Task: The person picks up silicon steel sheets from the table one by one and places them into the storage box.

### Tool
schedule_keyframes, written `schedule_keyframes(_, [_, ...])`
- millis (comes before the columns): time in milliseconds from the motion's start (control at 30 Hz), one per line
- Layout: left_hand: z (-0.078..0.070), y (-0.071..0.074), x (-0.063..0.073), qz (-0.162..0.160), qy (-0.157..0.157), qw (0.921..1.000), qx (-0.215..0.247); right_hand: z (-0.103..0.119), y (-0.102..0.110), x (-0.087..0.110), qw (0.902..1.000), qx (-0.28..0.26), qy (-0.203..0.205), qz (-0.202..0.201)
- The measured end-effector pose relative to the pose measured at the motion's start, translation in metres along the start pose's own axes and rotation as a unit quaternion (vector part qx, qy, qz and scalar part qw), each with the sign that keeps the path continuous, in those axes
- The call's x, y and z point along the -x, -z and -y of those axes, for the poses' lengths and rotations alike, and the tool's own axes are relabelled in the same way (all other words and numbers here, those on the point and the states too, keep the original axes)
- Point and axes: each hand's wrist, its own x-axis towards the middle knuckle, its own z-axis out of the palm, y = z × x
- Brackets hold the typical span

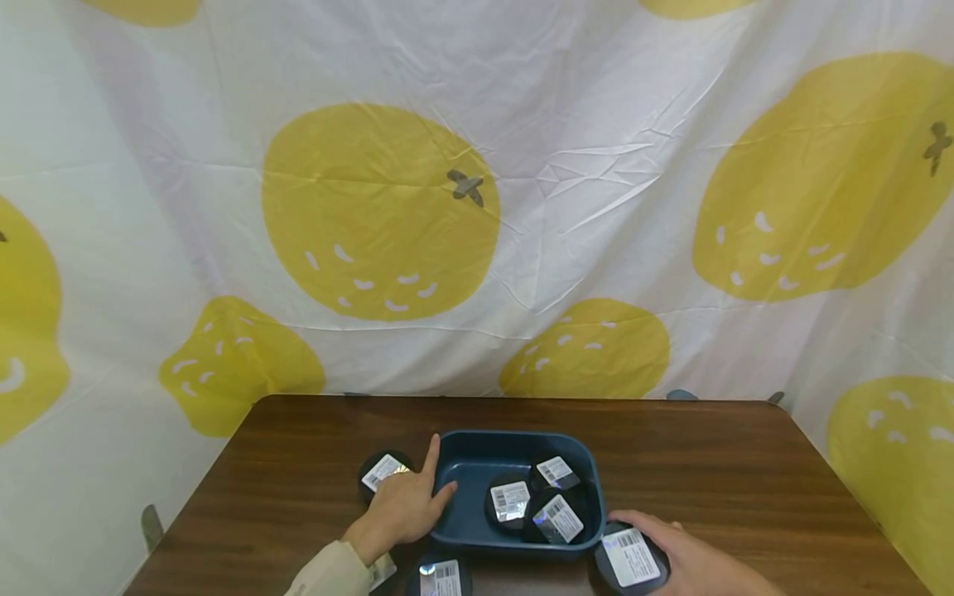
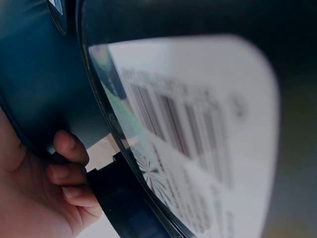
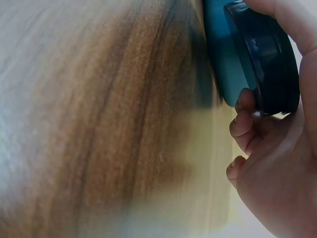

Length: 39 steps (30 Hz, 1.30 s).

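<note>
My left hand [image 1: 406,505] is at the left side of a dark blue rectangular bin [image 1: 469,546]. Its index finger stretches along the rim, the thumb reaches over into the bin, and the other fingers [image 2: 72,171] are curled by the outer wall. In my right hand [image 1: 689,550] is a flat round black tub [image 1: 633,563] with a white barcode label, gripped from its right side just outside the bin's front right corner. Similar labelled tubs lie inside the bin, including one [image 1: 510,501] in the middle and another [image 1: 555,473] behind it.
A black tub [image 1: 375,469] lies left of the bin, partly behind my left hand. Another tub [image 1: 440,577] is in front of the bin, beside one [image 1: 383,571] half hidden by my sleeve. The brown wooden table [image 1: 708,463] ends at a hanging lemon-print cloth [image 1: 581,232].
</note>
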Motion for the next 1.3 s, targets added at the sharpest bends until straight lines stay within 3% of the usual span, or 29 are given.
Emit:
schedule_keyframes(367, [0.001, -0.001, 0.0, 0.01, 0.007, 0.9999, 0.007, -0.002, 0.004, 0.001, 0.9993, 0.002, 0.037, -0.007])
schedule_keyframes(733, [0.001, 0.0, 0.001, 0.01, 0.005, 0.9999, 0.01, 0.003, 0.01, 0.002, 0.9996, 0.007, 0.023, -0.015])
schedule_keyframes(1067, [0.001, -0.001, 0.0, 0.001, -0.001, 1.0, -0.001, 0.004, 0.019, 0.005, 0.9979, 0.043, 0.031, -0.036])
schedule_keyframes(1300, [0.0, 0.0, 0.0, 0.002, -0.003, 1.0, 0.004, 0.008, 0.022, 0.008, 0.9904, 0.099, 0.048, -0.084])
